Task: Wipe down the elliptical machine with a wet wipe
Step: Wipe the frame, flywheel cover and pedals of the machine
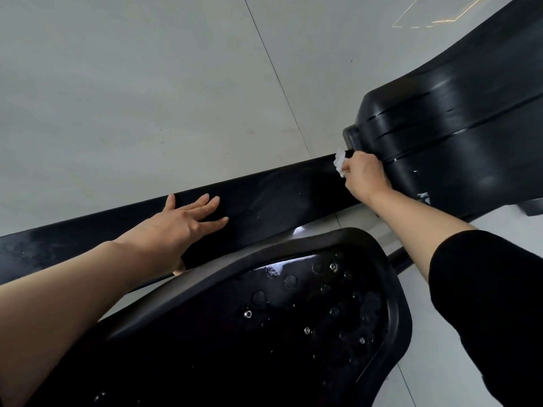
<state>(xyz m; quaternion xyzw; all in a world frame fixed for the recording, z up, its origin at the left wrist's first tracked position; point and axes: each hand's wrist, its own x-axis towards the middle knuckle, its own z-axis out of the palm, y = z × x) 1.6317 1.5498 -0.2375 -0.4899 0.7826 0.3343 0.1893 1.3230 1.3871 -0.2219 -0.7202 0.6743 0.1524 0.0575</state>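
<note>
From the head view, one black elliptical machine point(458, 118) is lying across the pale tiled floor point(132, 83); its long rail point(264, 195) is running from lower left to upper right; the left hand point(188, 218) is resting spread and flat on the rail; the right hand point(364, 177) is pinching one crumpled white wet wipe point(340, 162) against the rail's far end, beside the housing; one studded pedal point(293, 318) is sitting nearest the camera.

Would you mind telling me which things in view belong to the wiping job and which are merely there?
Part of the job:
wet wipe
right hand gripping it
left hand resting flat on the rail
housing
foot pedal

Merely there:
tiled floor
</note>
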